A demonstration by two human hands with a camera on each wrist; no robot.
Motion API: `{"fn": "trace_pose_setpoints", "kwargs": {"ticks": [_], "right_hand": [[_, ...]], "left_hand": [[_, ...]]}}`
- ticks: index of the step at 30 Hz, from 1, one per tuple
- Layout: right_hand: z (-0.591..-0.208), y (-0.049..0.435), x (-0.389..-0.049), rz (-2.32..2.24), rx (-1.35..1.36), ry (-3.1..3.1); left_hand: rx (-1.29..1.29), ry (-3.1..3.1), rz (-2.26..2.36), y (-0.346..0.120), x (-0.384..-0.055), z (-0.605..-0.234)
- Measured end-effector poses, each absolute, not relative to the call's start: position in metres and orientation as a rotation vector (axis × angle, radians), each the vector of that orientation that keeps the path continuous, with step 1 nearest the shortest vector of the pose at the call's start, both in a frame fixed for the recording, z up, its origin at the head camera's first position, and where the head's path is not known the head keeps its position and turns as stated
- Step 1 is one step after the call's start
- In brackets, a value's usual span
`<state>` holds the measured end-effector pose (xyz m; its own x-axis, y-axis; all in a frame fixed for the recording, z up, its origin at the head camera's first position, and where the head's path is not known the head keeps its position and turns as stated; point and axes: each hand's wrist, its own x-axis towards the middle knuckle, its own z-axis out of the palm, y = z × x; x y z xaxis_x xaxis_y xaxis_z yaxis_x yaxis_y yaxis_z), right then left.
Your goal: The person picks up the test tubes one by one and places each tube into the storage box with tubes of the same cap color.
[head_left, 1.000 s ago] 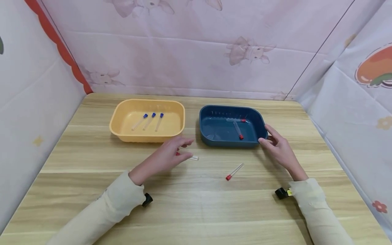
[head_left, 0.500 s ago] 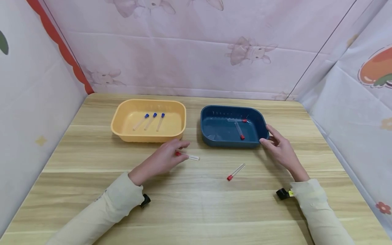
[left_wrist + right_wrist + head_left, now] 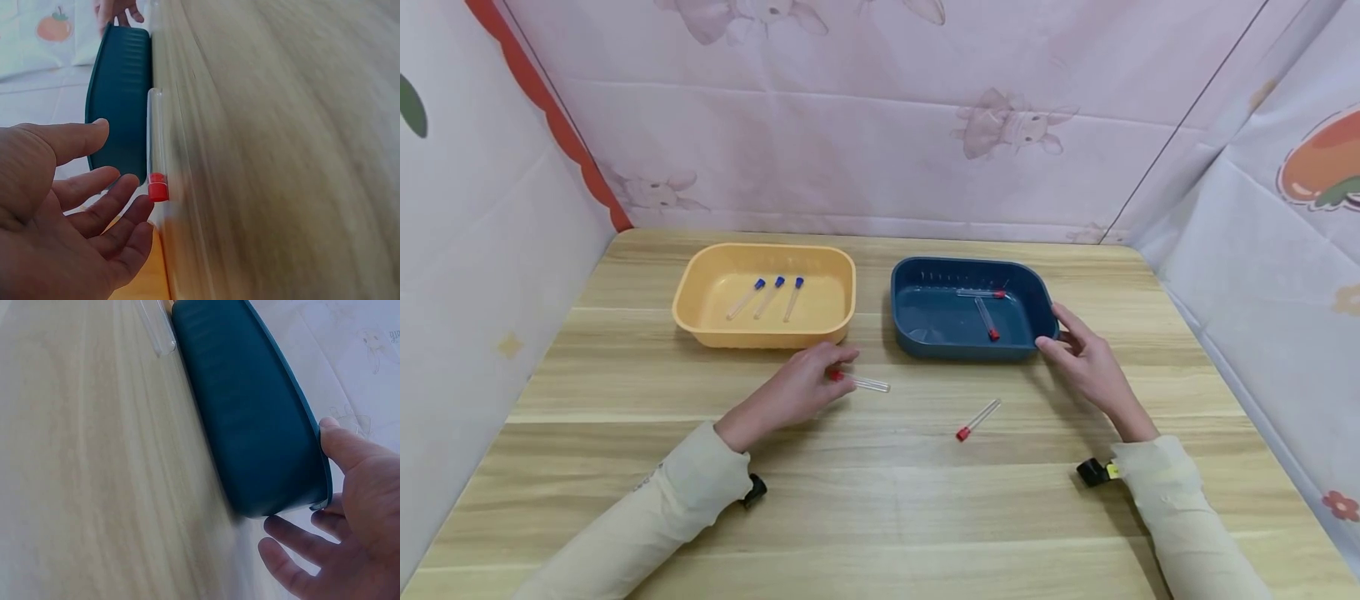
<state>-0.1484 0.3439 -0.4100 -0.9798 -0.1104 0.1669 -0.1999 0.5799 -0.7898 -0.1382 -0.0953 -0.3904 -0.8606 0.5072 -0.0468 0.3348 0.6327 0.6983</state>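
Observation:
My left hand [image 3: 793, 385] hovers beside a clear test tube with a red cap [image 3: 871, 384] lying on the table. In the left wrist view its fingers [image 3: 115, 206] are spread near the red cap, thumb apart, without gripping it. My right hand [image 3: 1090, 362] holds the near right corner of a dark blue basin [image 3: 958, 351]; the right wrist view has its thumb [image 3: 344, 444] on the rim and other fingers around the end wall. Inside that basin lie two red-capped test tubes [image 3: 987, 319]. Another red-capped test tube [image 3: 977, 421] lies on the table in front.
Left of the blue basin stands a yellow basin [image 3: 760, 340], with three blue-capped test tubes [image 3: 767, 297] in it. Both basins sit toward the back of the wooden table [image 3: 880, 508]. Printed cloth [image 3: 865, 150] hangs behind and on both sides.
My left hand has drawn slightly left and down toward the red cap, baring more of the tube. My right hand has stayed on the blue basin.

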Motion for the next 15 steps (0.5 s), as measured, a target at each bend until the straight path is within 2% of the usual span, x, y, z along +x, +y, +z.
{"fn": "trace_pose_setpoints", "kwargs": {"ticks": [15], "right_hand": [[-0.410, 0.346, -0.150, 1.354, 0.243, -2.732]], "left_hand": [[0.734, 2.645, 0.954, -0.094, -0.147, -0.404]]}}
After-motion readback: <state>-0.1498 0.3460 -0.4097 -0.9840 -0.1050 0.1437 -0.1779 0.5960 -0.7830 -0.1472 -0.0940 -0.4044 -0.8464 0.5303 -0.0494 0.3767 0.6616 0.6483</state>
